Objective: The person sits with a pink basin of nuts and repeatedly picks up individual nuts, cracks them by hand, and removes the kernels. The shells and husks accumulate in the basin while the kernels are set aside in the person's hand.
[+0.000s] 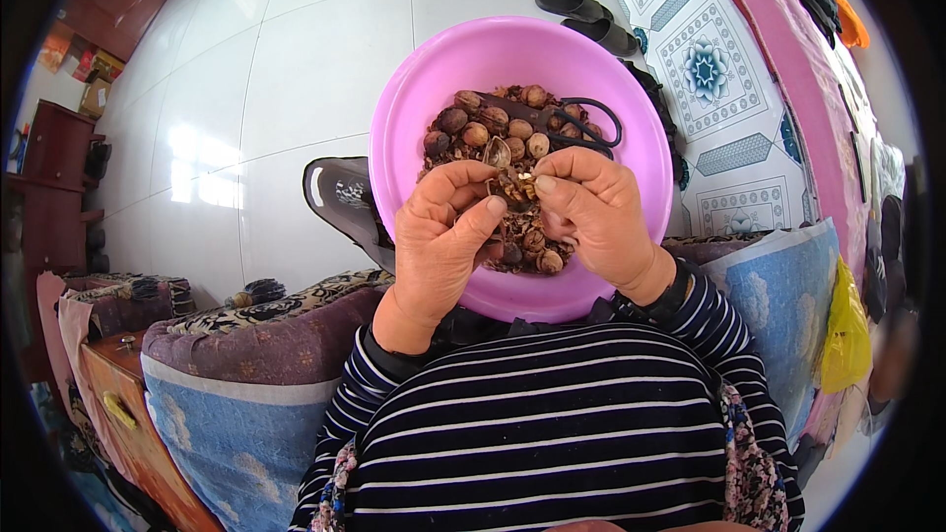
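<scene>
A pink plastic basin (458, 52) is in front of me, holding whole walnuts (494, 118) and many broken shell bits. Over it, my left hand (447, 229) pinches a cracked walnut (511, 188) whose kernel shows. My right hand (595, 210) has its thumb and forefinger closed on the kernel at the walnut's right side. Just beyond my fingertips lies an empty walnut shell half (498, 152). Scissors with dark looped handles (617, 122) rest on the walnuts at the back right of the basin.
Dark slippers (584, 11) lie on the tiled floor beyond the basin. A shoe (340, 196) shows at its left. Sofa seats with blue covers (244, 436) flank me. A wooden drawer cabinet (140, 414) stands left; a yellow plastic bag (846, 332) hangs right.
</scene>
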`<action>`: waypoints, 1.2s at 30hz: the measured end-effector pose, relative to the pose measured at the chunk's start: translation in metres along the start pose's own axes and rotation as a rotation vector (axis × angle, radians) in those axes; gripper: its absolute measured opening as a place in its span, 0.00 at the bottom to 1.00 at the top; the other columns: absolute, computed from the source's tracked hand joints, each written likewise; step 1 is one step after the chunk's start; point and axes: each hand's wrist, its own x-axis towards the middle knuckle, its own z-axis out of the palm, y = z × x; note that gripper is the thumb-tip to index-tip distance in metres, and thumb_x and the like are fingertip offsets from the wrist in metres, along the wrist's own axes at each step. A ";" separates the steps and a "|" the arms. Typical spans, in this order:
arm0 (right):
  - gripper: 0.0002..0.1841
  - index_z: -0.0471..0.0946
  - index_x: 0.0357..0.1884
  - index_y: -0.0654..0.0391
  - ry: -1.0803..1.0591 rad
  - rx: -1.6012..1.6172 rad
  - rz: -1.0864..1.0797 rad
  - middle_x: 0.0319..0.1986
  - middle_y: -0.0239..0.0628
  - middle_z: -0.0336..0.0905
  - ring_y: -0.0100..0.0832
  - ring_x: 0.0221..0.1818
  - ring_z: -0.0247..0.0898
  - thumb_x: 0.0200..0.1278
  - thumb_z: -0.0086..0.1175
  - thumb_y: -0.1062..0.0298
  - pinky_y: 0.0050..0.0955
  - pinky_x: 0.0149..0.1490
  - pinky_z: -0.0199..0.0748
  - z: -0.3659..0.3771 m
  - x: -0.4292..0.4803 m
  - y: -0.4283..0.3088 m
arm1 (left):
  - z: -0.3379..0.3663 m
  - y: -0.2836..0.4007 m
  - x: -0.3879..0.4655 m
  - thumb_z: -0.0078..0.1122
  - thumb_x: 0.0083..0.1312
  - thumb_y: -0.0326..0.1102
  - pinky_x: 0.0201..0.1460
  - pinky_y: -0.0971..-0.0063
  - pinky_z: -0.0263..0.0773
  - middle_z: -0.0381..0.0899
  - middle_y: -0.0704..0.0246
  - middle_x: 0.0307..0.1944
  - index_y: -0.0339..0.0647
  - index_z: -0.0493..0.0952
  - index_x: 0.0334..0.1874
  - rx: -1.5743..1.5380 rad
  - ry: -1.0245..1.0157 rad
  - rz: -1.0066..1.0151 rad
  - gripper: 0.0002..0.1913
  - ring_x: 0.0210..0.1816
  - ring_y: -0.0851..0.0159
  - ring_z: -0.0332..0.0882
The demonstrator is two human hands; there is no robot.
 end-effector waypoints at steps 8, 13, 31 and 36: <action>0.05 0.75 0.42 0.61 -0.078 0.233 0.128 0.20 0.27 0.67 0.17 0.18 0.57 0.67 0.52 0.74 0.17 0.23 0.55 -0.006 0.003 -0.004 | -0.002 0.001 0.002 0.54 0.66 0.24 0.28 0.86 0.71 0.79 0.70 0.37 0.36 0.71 0.51 -0.097 -0.051 -0.053 0.12 0.32 0.78 0.74; 0.05 0.74 0.40 0.61 -0.143 -0.655 -0.321 0.21 0.33 0.71 0.26 0.24 0.69 0.64 0.54 0.73 0.20 0.31 0.65 -0.012 0.000 -0.016 | -0.006 0.006 0.003 0.53 0.63 0.20 0.28 0.86 0.69 0.78 0.69 0.36 0.35 0.72 0.49 -0.158 -0.101 -0.096 0.12 0.29 0.77 0.73; 0.10 0.77 0.40 0.62 -0.129 -0.713 -0.317 0.29 0.39 0.77 0.30 0.29 0.75 0.60 0.61 0.69 0.23 0.36 0.72 -0.008 -0.004 -0.015 | -0.001 -0.004 0.000 0.60 0.65 0.28 0.23 0.87 0.67 0.77 0.72 0.28 0.35 0.75 0.43 0.124 -0.063 0.073 0.07 0.24 0.78 0.71; 0.11 0.77 0.41 0.62 -0.187 -0.671 -0.248 0.29 0.38 0.78 0.29 0.30 0.76 0.61 0.60 0.68 0.23 0.36 0.72 -0.013 -0.004 -0.022 | -0.002 -0.005 -0.001 0.57 0.67 0.29 0.22 0.86 0.68 0.78 0.70 0.28 0.35 0.77 0.41 0.221 -0.051 0.114 0.05 0.23 0.77 0.71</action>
